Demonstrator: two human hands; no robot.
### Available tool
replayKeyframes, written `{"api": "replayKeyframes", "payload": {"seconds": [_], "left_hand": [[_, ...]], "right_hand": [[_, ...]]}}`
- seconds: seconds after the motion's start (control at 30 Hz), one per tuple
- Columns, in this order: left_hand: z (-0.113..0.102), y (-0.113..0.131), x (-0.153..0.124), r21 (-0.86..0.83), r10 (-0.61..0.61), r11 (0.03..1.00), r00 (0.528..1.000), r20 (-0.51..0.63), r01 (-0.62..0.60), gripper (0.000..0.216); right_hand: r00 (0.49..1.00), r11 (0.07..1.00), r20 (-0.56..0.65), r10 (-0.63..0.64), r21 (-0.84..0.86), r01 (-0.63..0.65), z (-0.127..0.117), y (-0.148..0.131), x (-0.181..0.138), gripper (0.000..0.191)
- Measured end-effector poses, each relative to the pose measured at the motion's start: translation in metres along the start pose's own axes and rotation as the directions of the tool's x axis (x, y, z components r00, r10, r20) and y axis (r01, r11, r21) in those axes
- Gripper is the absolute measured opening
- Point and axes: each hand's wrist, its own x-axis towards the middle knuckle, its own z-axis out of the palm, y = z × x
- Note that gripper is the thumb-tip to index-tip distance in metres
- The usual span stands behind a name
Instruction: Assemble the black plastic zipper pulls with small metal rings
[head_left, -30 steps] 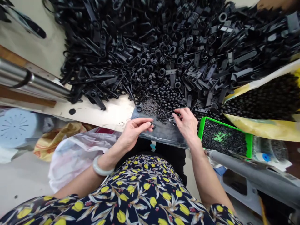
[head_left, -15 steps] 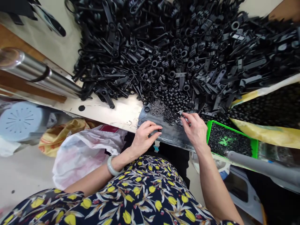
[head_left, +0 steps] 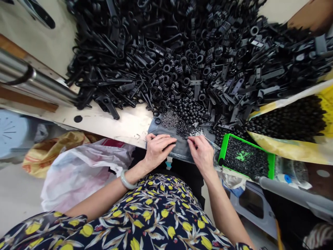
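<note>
My left hand (head_left: 158,151) pinches a small black part (head_left: 174,142) between thumb and fingertips, above the grey mat (head_left: 183,149) at the table's front edge. Most of that part is hidden by the fingers. Close by on the right, my right hand (head_left: 202,154) is closed with thumb and forefinger together, its fingertips pointing at the left hand. Whatever sits in that pinch is too small to make out. Just beyond it lie shiny metal pins (head_left: 196,132). Beside them are tiny black pieces (head_left: 182,129), greyish small parts (head_left: 169,119) and round black beads (head_left: 188,109).
A large heap of black plastic parts (head_left: 156,59) covers the table's back. On the right stand a green tray (head_left: 271,166) of small black pieces and a yellow-white bag (head_left: 283,144) with black beads. A metal post (head_left: 49,83) rises left; a white bag (head_left: 78,173) hangs below.
My right hand has come away from the metal pins and moved left, nearer my left hand. The left fingers have closed further over the black part. The view has shifted slightly.
</note>
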Motion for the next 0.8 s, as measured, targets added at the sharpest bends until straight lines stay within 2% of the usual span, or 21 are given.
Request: {"api": "replayKeyframes", "payload": {"seconds": [0.13,0.33,0.47,0.8], "left_hand": [[-0.001,-0.001,0.001,-0.009,0.01,1.0,1.0,0.004,-0.01,0.012],[0.002,-0.001,0.001,-0.01,-0.029,1.0,1.0,-0.01,0.029,0.015],[0.002,-0.002,0.001,-0.016,-0.028,0.999,1.0,-0.014,0.028,0.015],[0.003,0.001,0.002,0.027,-0.052,0.998,0.998,0.033,0.051,0.019]], "right_hand": [[1.0,0.997,0.023,-0.013,-0.078,0.015,0.005,0.003,0.007,0.025],[0.993,0.998,0.113,-0.024,-0.061,0.031,-0.002,0.008,0.015,0.019],[0.995,0.995,0.092,-0.038,-0.089,0.046,-0.006,0.008,0.014,0.022],[0.993,0.988,0.071,0.09,0.119,-0.098,-0.007,-0.001,-0.009,0.025]]}}
